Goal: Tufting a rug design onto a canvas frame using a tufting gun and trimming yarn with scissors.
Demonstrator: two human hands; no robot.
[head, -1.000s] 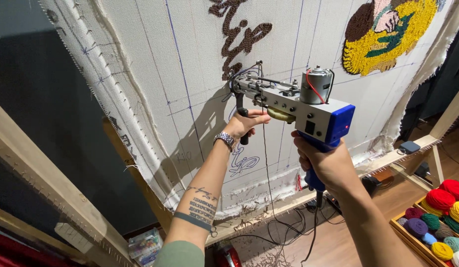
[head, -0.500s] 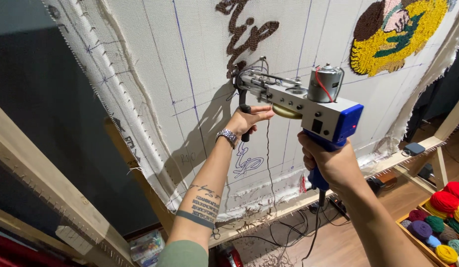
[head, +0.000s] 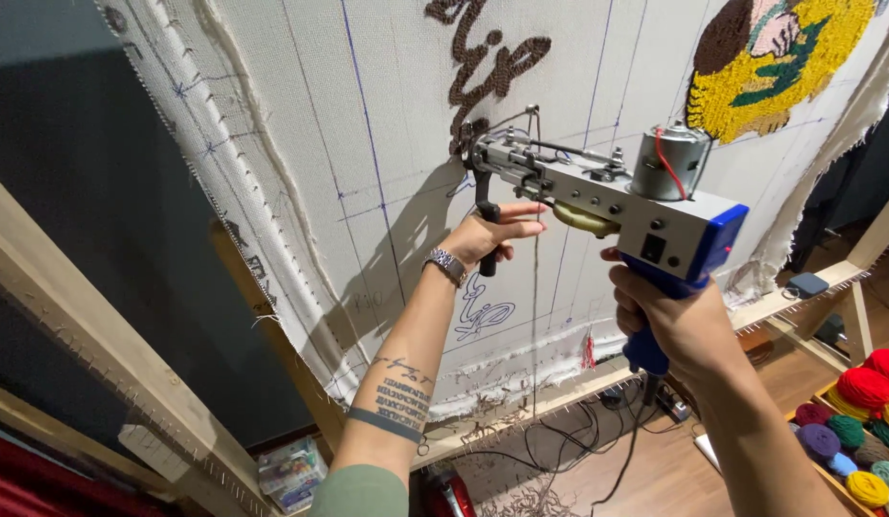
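The tufting gun (head: 607, 206) is held up against the pale backing cloth (head: 301, 144) stretched on a wooden frame (head: 100, 364), its needle end pressed at the foot of a brown tufted lettering (head: 483, 62). The right hand (head: 679, 321) is clenched round the blue pistol grip below the gun's body; the left hand (head: 488, 235) wraps the black front handle with thumb and lower fingers, while the index and middle fingers (head: 526, 209) lie stretched out along it. By its metal body and the motor (head: 669, 163) on top, the gun looks fairly heavy and rigid, top-loaded toward the rear, so two hands, one on each handle, seem the sound way to carry it; the exposed needle and linkage at the front are best kept clear of. The cloth looks taut yet yielding, and a thin yarn strand (head: 534, 287) hanging from the gun is soft and easily snagged. To the upper right sits a round tufted patch (head: 779, 57) in yellow, brown and green. Lower right, a tray holds yarn balls (head: 861, 421) in red, yellow, purple and green. On the floor below the frame lies a small colourful printed box (head: 291, 469), and a dark flat box (head: 806, 284) rests on the frame's lower rail.
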